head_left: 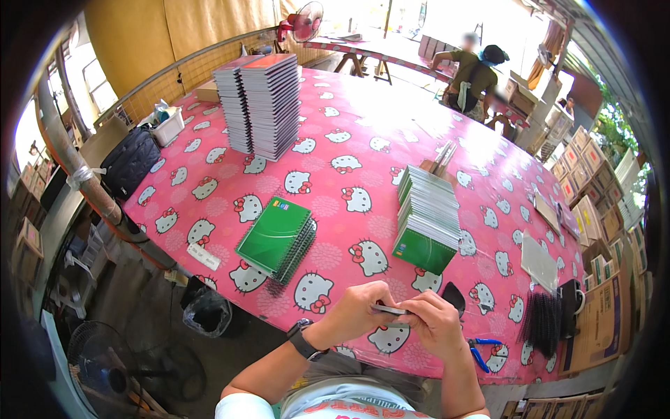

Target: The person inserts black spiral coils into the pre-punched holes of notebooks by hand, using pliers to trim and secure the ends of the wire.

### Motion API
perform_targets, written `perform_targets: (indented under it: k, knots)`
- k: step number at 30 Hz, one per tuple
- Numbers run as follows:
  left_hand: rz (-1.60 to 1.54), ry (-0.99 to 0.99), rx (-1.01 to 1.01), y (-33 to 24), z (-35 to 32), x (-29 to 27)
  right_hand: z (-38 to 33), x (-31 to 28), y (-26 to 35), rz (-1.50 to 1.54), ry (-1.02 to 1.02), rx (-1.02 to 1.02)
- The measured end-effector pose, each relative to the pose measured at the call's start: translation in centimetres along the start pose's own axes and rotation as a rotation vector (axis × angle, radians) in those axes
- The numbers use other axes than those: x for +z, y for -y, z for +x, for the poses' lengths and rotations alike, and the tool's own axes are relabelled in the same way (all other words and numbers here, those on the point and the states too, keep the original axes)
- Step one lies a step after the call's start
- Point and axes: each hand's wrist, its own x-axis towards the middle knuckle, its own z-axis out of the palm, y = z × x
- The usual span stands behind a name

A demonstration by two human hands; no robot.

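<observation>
Both my hands are closed on a thin notebook block [388, 309], seen almost edge-on at the table's near edge. My left hand [357, 312], with a dark watch on its wrist, grips its left end. At the right end are the pinched fingers of my right hand [434, 322]. Most of the block is hidden by the fingers. Ahead and to the left lies a small pile of green spiral notebooks [274, 236]. A long leaning row of green-covered notebook blocks [427, 220] rests ahead and to the right. Blue-handled pliers [479, 353] lie beside my right wrist.
Tall piles of spiral notebooks [269, 108] stand at the back left of the pink patterned table [328, 230]. Black binding coils [540, 322] are bunched at the right edge, near a clear plastic packet [539, 262]. Another person [478, 80] works at the far side.
</observation>
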Motion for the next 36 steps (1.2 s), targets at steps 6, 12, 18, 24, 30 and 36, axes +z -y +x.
perform_targets:
  k: [6, 12, 18, 24, 30, 36]
  knots:
    - [0.415, -0.144, 0.294, -1.3, 0.2, -2.4, 1.7, 1.8, 0.4, 0.036, 0.003, 0.008]
    - [0.393, -0.511, 0.028, -3.1, -0.3, -8.2, 5.3, 3.5, 0.0, 0.015, -0.353, 0.026]
    - [0.735, -0.906, -0.242, 3.1, -2.8, -15.3, 2.3, -0.1, -13.6, -0.613, -0.279, 0.229]
    - [0.653, -0.783, -0.289, 4.4, -4.2, -17.3, 1.8, -0.4, -17.0, -0.627, -0.321, 0.175]
    - [0.884, -0.811, -0.365, 1.7, -4.4, -16.6, 2.1, -1.1, -11.7, -0.265, -0.359, 0.351]
    - [0.841, -0.527, 0.188, -2.0, 0.4, -7.7, -2.2, 1.5, -8.2, -0.294, -0.024, 0.254]
